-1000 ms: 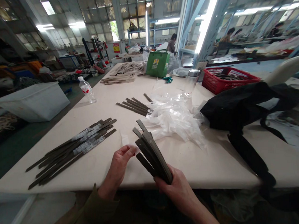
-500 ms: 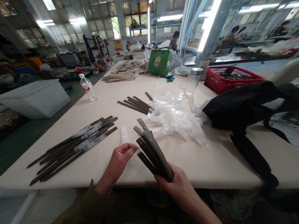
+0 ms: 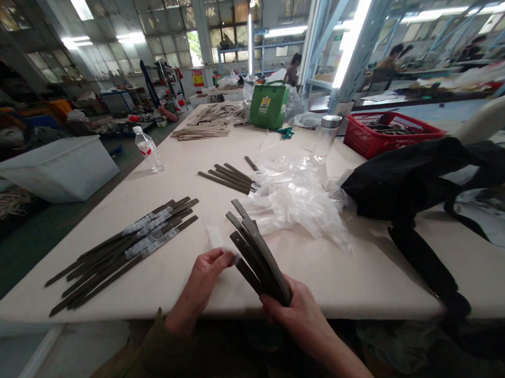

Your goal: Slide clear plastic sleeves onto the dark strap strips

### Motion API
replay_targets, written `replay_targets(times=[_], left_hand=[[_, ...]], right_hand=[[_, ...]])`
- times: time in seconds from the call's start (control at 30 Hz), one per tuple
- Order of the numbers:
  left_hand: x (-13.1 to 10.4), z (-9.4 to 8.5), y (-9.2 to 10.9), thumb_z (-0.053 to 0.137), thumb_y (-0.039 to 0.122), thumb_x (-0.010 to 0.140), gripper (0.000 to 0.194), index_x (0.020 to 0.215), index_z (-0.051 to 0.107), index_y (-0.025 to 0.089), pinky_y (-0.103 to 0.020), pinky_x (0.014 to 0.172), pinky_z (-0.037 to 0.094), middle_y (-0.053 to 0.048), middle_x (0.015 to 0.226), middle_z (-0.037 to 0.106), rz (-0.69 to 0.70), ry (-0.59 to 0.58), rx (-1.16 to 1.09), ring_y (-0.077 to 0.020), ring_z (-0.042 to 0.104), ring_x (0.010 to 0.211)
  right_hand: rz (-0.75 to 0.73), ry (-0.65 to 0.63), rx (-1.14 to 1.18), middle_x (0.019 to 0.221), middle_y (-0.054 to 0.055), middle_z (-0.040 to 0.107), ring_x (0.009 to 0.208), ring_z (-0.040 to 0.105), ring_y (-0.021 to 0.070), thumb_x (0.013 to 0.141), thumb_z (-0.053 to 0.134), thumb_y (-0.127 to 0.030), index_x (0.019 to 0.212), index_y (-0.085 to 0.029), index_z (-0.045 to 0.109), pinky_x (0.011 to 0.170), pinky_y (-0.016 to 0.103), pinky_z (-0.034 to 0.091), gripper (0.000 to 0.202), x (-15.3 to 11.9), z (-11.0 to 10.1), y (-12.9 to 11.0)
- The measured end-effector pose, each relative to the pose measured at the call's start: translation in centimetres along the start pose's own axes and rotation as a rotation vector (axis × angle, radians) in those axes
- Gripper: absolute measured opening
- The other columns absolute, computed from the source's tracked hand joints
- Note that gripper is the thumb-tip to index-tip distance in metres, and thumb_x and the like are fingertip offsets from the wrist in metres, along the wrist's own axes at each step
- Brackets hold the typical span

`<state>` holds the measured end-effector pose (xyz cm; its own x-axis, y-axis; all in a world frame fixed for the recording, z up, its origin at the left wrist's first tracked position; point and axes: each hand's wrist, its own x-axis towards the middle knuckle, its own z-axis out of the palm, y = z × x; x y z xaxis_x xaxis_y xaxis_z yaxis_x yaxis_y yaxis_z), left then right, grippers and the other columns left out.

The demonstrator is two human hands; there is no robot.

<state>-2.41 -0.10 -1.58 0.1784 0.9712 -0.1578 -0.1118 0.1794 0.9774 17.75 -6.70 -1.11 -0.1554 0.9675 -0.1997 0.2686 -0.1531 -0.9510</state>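
Several flat, dark olive strips [image 3: 259, 257] are fanned out in my right hand [image 3: 299, 310], which is closed around their lower ends. My left hand [image 3: 203, 279] pinches a thin, clear plastic sleeve [image 3: 214, 235] at the tip of the lowest strip. The sleeve touches that tip; how far it covers it is hard to see. To the left lies a pile of similar strips [image 3: 126, 253] with clear plastic around their middles or ends. More strips [image 3: 228, 176] lie farther back, partly under a heap of clear plastic sleeves [image 3: 298, 197].
A plastic bottle [image 3: 148, 148] stands at the table's left edge. Behind are a green bag [image 3: 269, 105], a clear jar [image 3: 326, 137] and a red basket [image 3: 391, 134]. A black bag with straps [image 3: 388, 179] lies on the right. People [image 3: 293, 70] sit in the background.
My left hand has moved slightly right and down, bringing the plastic sleeve onto the tip of the lowest strip. My right hand holds the strips almost unmoved.
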Motion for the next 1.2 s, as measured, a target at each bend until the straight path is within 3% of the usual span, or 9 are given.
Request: replay_targets(times=[0.23,0.6,0.8,0.93,1.03,1.2], left_hand=[[0.6,-0.4,-0.1,0.071,0.039,0.079,0.026,0.086,0.073,0.014,-0.028,0.091,0.048,-0.007,0.089,0.072,0.074,0.061,-0.039,-0.0175,0.064,0.088],[0.3,-0.1,-1.1,0.069,0.038,0.082,0.024,0.086,0.072,0.015,-0.029,0.090,0.045,-0.004,0.087,0.070,0.099,0.068,-0.010,-0.0155,0.059,0.087],[-0.1,0.6,-1.4,0.073,0.033,0.079,0.017,0.082,0.071,0.017,-0.025,0.085,0.046,-0.002,0.082,0.070,0.024,0.041,-0.155,-0.0128,0.060,0.082],[-0.5,1.7,-2.5,0.076,0.034,0.075,0.020,0.080,0.071,0.015,-0.023,0.079,0.047,-0.001,0.079,0.069,-0.030,0.016,-0.166,-0.0120,0.060,0.077],[-0.4,2.1,-1.8,0.079,0.034,0.072,0.021,0.078,0.071,0.015,-0.022,0.079,0.049,-0.001,0.079,0.070,-0.032,0.043,-0.230,-0.0113,0.062,0.076],[0.4,0.9,0.9,0.086,0.034,0.061,0.027,0.074,0.072,0.015,-0.021,0.078,0.051,-0.001,0.078,0.071,0.093,0.242,-0.370,-0.0109,0.063,0.075]], right_hand=[[0.016,0.009,0.045,0.063,-0.001,0.060,0.055,0.054,0.0125,0.077,0.055,-0.026,0.080,-0.016,0.053,0.053,0.022,0.042,0.010,-0.8,-0.4,0.0],[0.010,0.057,0.003,0.064,-0.001,0.061,0.057,0.055,0.0133,0.076,0.055,-0.025,0.081,-0.016,0.055,0.054,0.023,0.042,0.010,-0.5,0.0,0.2],[-0.008,0.054,-0.072,0.068,0.000,0.062,0.060,0.056,0.0134,0.077,0.055,-0.024,0.082,-0.016,0.057,0.057,0.023,0.042,0.010,-0.2,0.2,0.2],[0.001,0.029,0.070,0.068,0.001,0.064,0.057,0.057,0.0134,0.078,0.056,-0.027,0.086,-0.015,0.056,0.054,0.023,0.044,0.015,0.5,0.4,-0.3],[0.028,-0.008,0.177,0.071,0.002,0.066,0.057,0.059,0.0141,0.077,0.058,-0.027,0.089,-0.014,0.056,0.054,0.023,0.046,0.019,0.4,0.5,-0.6],[0.013,-0.029,0.087,0.070,0.002,0.063,0.060,0.058,0.0143,0.079,0.056,-0.027,0.079,-0.014,0.058,0.055,0.023,0.044,0.013,-0.9,0.3,0.3]])
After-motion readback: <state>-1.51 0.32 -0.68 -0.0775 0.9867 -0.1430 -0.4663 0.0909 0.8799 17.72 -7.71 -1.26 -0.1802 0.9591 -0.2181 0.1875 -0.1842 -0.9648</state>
